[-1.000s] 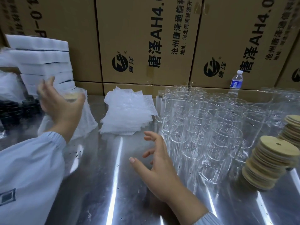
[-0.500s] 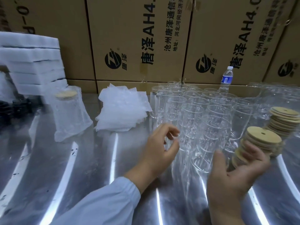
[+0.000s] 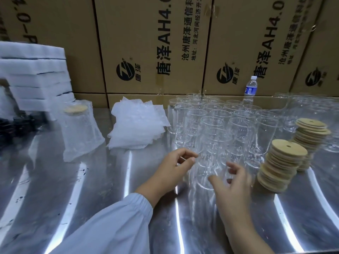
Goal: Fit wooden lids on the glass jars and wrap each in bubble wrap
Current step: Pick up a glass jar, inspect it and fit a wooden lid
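**Reference landmark:** the block of glass jars [image 3: 220, 121], standing upright and open-topped in close rows on the reflective metal surface [image 3: 91, 189]. All positions below are given relative to this block.

**Hands**
- The left hand [image 3: 172, 167] is at the near-left corner of the block. Its fingers are loosely curled toward the nearest jar [image 3: 211, 154], and they enclose nothing.
- The right hand [image 3: 234, 186] is at the near edge of the block, on the right of that same jar. Fingers and thumb are relaxed and spread, not closed around anything.
- The nearest jar stands between the two hands. The clear glass makes it impossible to tell whether any fingertip touches it.
- A pale blue sleeve [image 3: 110, 226] covers the left forearm.

**Task items**
- Two leaning stacks of wooden lids stand to the right of the block: the near lid stack [image 3: 282, 167] just beside its near-right corner, and the far lid stack [image 3: 310, 138] behind that one. Each visible top lid has a small hole.
- A pile of bubble wrap [image 3: 137, 125] lies just left of the block.
- A wrapped jar [image 3: 80, 132], with a wooden lid [image 3: 75, 108] fitted, stands further left, beyond the pile.

**Surroundings**
- A water bottle [image 3: 250, 88] stands behind the block, against printed cardboard boxes [image 3: 146, 43].
- A stack of white foam sheets [image 3: 34, 76] is far left of the block, behind the wrapped jar.
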